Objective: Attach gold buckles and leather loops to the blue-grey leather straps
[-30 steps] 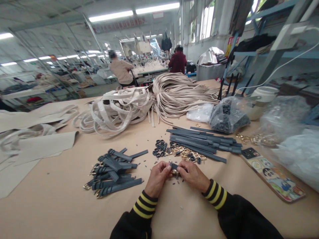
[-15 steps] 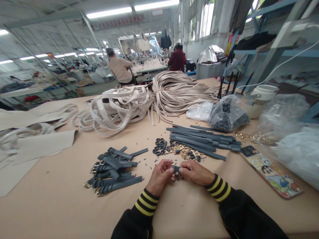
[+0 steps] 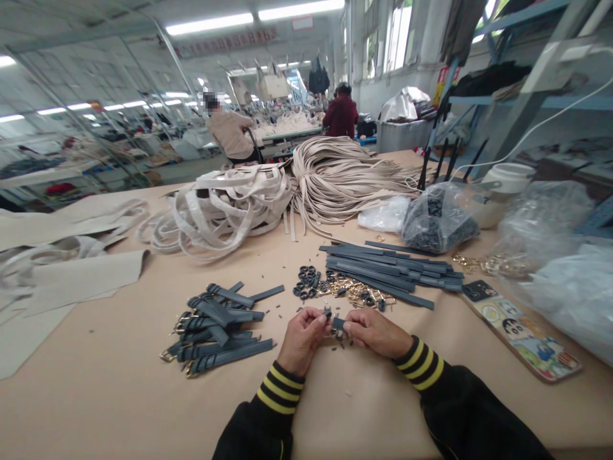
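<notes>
Two pinching hands sit close together at the lower centre of the frame: the left hand (image 3: 302, 338) holds what looks like a small dark loop (image 3: 327, 313) between thumb and fingers, and the right hand (image 3: 378, 332) grips a blue-grey strap (image 3: 338, 324), one end of which sticks out towards the left. Half a second earlier both hands had the dark piece stretched between them; now the left has come away with the loop slightly raised, which suggests loop and strap are being handled as separate parts. The right hand has hardly moved, and the surrounding piles look unchanged. Whether the strap carries a buckle cannot be told. Just above the hands lie a cluster of dark rings (image 3: 306, 283) and loose gold buckles (image 3: 357, 292); beyond, right of centre, are stacked flat straps (image 3: 390, 271). Buckled straps (image 3: 220, 332) lie left of centre, a cartoon-patterned phone case (image 3: 524, 329) at lower right, and a bundle of beige strips (image 3: 335, 179) at upper centre.
</notes>
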{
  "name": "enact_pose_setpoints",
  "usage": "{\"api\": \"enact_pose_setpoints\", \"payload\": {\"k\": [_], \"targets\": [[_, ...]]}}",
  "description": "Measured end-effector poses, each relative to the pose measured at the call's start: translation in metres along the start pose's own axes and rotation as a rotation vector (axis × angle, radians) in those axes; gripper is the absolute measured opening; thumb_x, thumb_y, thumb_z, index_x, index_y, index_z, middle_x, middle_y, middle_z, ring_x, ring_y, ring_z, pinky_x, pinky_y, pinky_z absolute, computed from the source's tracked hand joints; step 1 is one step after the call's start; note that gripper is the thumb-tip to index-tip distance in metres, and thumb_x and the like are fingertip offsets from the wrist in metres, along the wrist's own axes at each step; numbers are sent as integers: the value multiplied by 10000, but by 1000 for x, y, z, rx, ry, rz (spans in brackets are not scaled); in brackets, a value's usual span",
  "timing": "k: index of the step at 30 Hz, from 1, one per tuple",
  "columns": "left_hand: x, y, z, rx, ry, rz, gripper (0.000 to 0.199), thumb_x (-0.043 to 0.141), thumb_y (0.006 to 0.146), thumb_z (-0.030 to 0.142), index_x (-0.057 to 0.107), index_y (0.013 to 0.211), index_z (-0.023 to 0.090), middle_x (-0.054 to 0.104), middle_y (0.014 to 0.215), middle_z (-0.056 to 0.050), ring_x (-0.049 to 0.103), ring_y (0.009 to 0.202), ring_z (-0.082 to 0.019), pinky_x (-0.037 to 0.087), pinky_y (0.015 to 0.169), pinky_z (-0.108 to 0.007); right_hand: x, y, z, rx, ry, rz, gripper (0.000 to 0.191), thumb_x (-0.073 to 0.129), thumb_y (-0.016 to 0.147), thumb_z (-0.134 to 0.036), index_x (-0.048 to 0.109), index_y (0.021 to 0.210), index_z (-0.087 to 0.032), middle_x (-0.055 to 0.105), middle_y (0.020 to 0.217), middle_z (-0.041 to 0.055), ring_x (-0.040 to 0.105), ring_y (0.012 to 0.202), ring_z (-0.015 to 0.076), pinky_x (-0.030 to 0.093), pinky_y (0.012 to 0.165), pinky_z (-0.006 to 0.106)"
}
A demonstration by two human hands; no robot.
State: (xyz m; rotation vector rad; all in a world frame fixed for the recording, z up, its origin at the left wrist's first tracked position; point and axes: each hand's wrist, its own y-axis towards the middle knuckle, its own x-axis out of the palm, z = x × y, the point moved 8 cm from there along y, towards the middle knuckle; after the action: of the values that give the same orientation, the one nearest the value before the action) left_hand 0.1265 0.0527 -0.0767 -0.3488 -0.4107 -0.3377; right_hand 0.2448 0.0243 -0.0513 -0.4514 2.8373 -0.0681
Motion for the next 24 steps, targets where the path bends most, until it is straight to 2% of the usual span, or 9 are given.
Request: {"api": "enact_pose_setpoints", "payload": {"k": [7,13,16,19,21,24], "targets": [[5,0,0,59,82,-35,175,667,671,237,532,694,128,613,709,2,569,663,-83,450,667,-198,-4,1,-4,11,-10,124,261,413,814,-255,458,574,-161,447,452,-50,355,401,66,286,419,176],[7,-4,10,197,437,-14,160,599,720,295,556,725,140,610,682,-20,554,646,-130,439,637,-243,-7,3,-5,-45,-246,221,237,426,794,-211,471,567,-159,476,512,-25,430,498,93,305,476,196],[11,-10,15,318,684,25,139,567,738,303,566,714,165,579,650,-8,532,611,-134,425,592,-236,-3,2,-2,-74,-331,190,222,435,793,-200,486,581,-158,476,527,-24,436,518,98,291,483,202],[20,-15,15,409,834,0,125,544,752,293,555,693,184,534,605,8,502,560,-119,405,553,-220,2,1,-3,-103,-310,100,234,422,816,-212,476,594,-162,468,523,-31,426,505,92,294,482,199],[20,-15,13,390,793,-9,109,544,754,289,538,805,194,536,642,13,519,562,-114,414,542,-215,4,0,-5,-105,-269,60,246,390,844,-227,453,613,-169,462,520,-36,420,490,88,303,479,195],[17,-10,8,264,613,-24,187,508,780,324,477,905,189,559,696,7,558,578,-117,441,527,-220,4,0,-7,-92,-267,67,265,336,876,-253,411,631,-182,461,545,-32,434,504,96,318,493,203]]}}
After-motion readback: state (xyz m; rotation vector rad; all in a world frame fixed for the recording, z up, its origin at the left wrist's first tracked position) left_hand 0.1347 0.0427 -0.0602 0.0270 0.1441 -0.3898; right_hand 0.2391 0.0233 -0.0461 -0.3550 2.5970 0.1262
